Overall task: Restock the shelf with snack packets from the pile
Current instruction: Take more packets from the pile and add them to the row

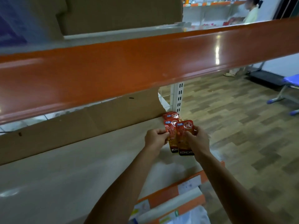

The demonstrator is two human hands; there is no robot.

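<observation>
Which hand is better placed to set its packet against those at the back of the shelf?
Probably the left hand: the left packet sits directly before the back packets, while the right hand holds the right packet overlapping it.

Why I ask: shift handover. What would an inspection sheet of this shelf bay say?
Surface: shelf beige, with cardboard along its back.
Job's things: left packet and right packet, both red, held at the shelf's right end; back packets behind them.
Clutter: box on the shelf above.
Hands: left hand pinches left packet; right hand grips right packet.
Cables: nothing seen.
Surroundings: wood-pattern floor, person at far shelves, blue bench.
</observation>
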